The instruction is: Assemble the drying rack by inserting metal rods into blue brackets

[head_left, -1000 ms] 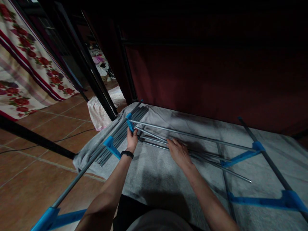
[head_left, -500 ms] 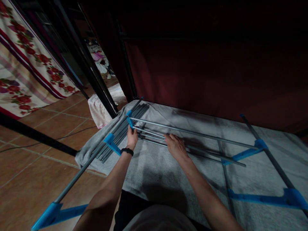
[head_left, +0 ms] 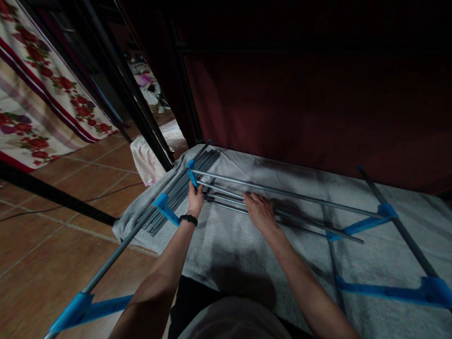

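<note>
My left hand [head_left: 196, 200], with a black band at the wrist, is closed on the lower end of a blue plastic bracket [head_left: 191, 172], where the tube ends meet it. Palm down, my right hand [head_left: 259, 210] has its fingers curled over a grey metal tube [head_left: 229, 193]; the tube's right end is loose, beside another blue bracket [head_left: 344, 232]. One long tube [head_left: 289, 189] spans between the upper left and right brackets, behind my hands. More blue brackets sit on the side poles, one at lower left [head_left: 81, 310] and one at lower right [head_left: 391, 292]. My fingers hide part of the joint.
A bundle of grey tubes [head_left: 169, 202] lies on the grey blanket [head_left: 226, 256], left of my left hand. Dark red panelling [head_left: 310, 113] stands behind. Black metal posts [head_left: 151, 117], a floral curtain [head_left: 45, 94] and tiled floor [head_left: 38, 245] are at left.
Both hands keep nearly the same hold on the bracket and tube. The view has shifted slightly, and the right fingers sit a touch further right.
</note>
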A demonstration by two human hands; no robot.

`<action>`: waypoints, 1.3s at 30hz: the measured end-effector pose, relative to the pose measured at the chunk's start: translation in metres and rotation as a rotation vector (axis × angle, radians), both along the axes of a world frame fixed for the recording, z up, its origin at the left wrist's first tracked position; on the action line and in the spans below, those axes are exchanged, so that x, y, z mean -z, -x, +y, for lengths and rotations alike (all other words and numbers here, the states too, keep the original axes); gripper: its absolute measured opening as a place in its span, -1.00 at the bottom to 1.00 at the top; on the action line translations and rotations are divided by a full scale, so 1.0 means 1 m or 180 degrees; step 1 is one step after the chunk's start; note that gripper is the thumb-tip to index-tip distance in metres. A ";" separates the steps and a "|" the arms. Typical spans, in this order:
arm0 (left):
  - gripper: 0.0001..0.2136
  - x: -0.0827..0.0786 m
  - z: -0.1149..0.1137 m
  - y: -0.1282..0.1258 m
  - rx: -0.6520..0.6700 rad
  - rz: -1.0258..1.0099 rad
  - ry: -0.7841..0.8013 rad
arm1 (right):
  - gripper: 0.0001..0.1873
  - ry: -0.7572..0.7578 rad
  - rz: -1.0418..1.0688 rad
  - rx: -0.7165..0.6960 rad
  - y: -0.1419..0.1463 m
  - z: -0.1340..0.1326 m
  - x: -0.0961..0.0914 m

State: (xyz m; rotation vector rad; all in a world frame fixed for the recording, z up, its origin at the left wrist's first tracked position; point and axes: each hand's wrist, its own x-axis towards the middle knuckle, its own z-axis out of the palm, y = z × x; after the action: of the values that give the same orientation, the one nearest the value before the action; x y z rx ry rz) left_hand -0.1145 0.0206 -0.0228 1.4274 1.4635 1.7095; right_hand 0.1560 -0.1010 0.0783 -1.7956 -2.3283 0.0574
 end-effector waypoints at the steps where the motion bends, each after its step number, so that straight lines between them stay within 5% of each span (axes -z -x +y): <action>1: -0.69 -0.001 -0.001 -0.001 -0.0065 0.0009 0.0019 | -0.54 0.0011 -0.0005 0.0019 -0.001 0.000 -0.001; 39: -0.69 -0.008 -0.006 -0.004 -0.0210 0.0079 -0.0005 | -0.55 -0.0023 0.0051 -0.0087 -0.002 0.009 0.000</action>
State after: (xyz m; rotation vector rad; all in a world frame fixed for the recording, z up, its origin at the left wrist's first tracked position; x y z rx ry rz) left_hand -0.1102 0.0144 -0.0147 1.4204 1.5388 1.7386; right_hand 0.1578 -0.0921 0.0787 -1.7534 -2.3392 0.0670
